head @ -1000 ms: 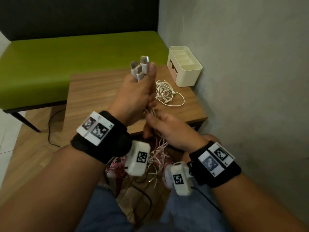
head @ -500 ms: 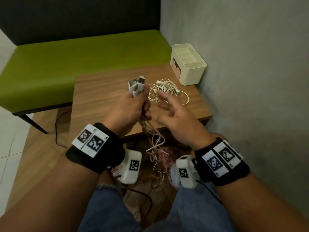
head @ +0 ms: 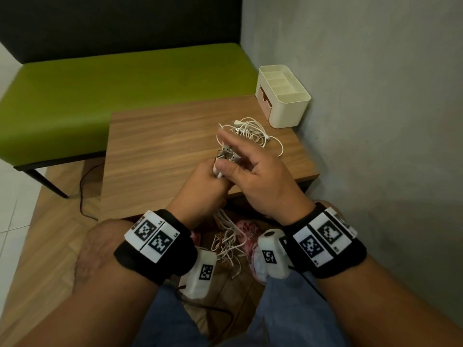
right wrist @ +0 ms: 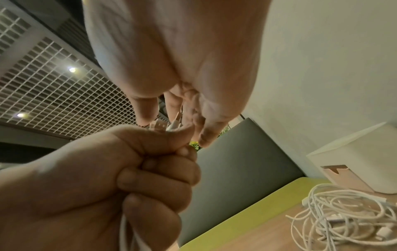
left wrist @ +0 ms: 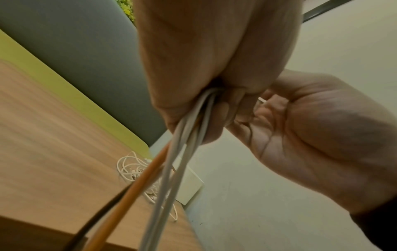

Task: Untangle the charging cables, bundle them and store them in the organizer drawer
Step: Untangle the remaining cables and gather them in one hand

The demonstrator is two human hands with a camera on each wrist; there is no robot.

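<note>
Left hand [head: 200, 186] fisted around a bundle of cables [left wrist: 184, 141]: fingers [right wrist: 159, 180] curled tight, thumb on top. USB plugs [head: 226, 156] stick up out of the fist; exact plug count unclear. Strands below the fist: several white, one orange, one black, trailing down between the knees.

Right hand [head: 260, 176] close against the left, fingers [head: 230, 141] loosely spread over the plugs, thumb near the fist. Whether it pinches a plug cannot be told.

One cream organizer [head: 284, 106] at the far right corner of the wooden table [head: 160, 151], against the grey wall. Its top compartments look bare; the pinkish drawer [head: 265, 98] on its side is shut.

Second pile of white cables [head: 250, 132] lies loose on the table between hands and organizer. Green bench [head: 112, 86] beyond the table.
</note>
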